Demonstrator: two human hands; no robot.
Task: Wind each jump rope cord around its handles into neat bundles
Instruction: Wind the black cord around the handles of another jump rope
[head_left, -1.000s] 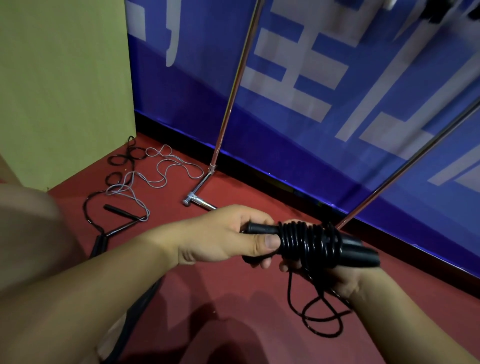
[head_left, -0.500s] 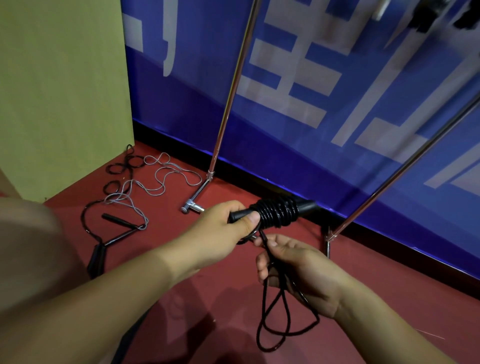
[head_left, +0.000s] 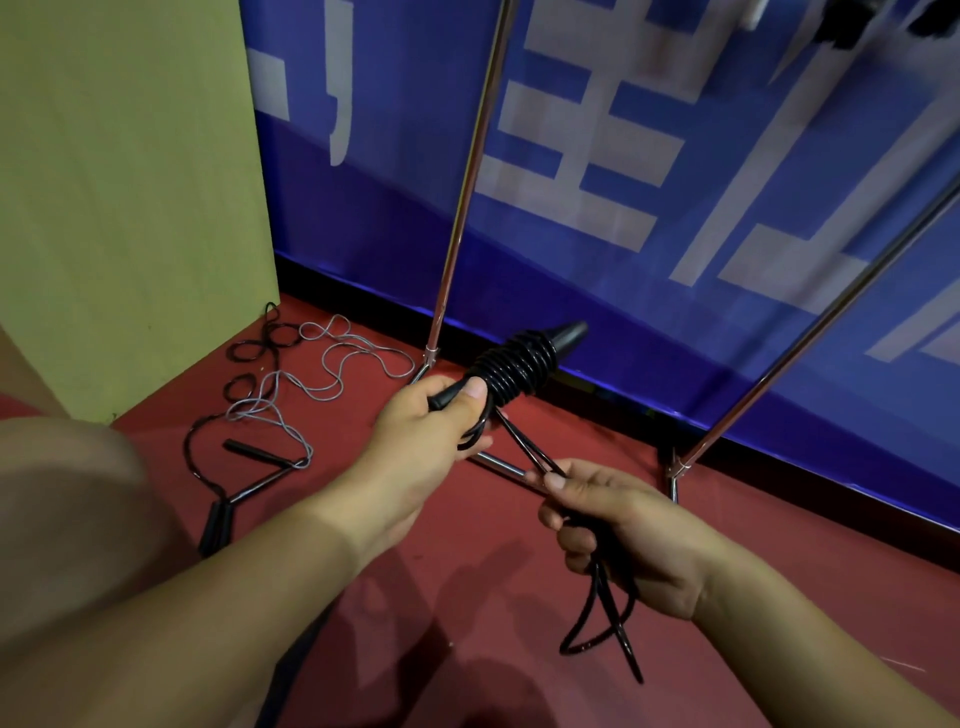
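Hands at work on the winding step: the left hand (head_left: 426, 421) grips the near end of the paired black handles (head_left: 524, 364), thumb pressed along the top against the first turns, while the right hand (head_left: 618, 525) closes round the loose tail of the black cord (head_left: 524, 441), fingers curled and thumb on top. A stack of close turns, the coil (head_left: 514, 366), already covers the middle of the handles; the far tips (head_left: 569, 332) stick out beyond it, pointing up and away. From the coil, two strands run taut down to the right hand, and below that hand a short doubled loop (head_left: 602, 623) hangs free above the red floor (head_left: 493, 597).

Judged from the short tail, this bundle is near its end. The next move probably calls for a few more turns laid beside the coil, then the loop end tucked or locked under a turn; tension must be kept, or the turns may slacken.

Both forearms reach forward from the lower edge, the left raised and angled up to the right, the right lower and drawn back toward the body.

Farther left on the floor lie a grey rope (head_left: 322, 384) and another black rope (head_left: 218, 467), both unwound and tangled together near the green wall (head_left: 130, 182). Metal stand poles (head_left: 462, 208) rise before a blue banner (head_left: 675, 260).
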